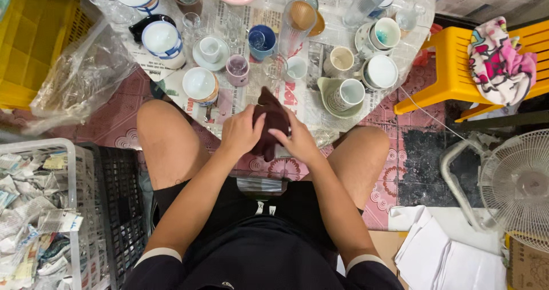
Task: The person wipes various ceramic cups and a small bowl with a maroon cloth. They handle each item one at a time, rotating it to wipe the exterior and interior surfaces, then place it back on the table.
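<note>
Left hand closed around a dark maroon cloth, gripping its left side, thumb pressed into the fabric. Right hand clasping the same cloth from the right, fingers curled against its lower part; whether anything is wrapped inside the cloth cannot be told. Cloth held between the knees, at the near edge of a round table covered in newspaper under clear plastic. On the table just beyond the hands: a small purple-tinted glass, a blue mug, a white bowl with an orange band, a white cup on a saucer, a tall clear tumbler, and a pale green jug holding a white mug. Further off, a yellow plastic chair at right bearing a patterned cloth. White fan at lower right. White basket of crumpled newspaper at lower left; yellow crate at upper left.
</note>
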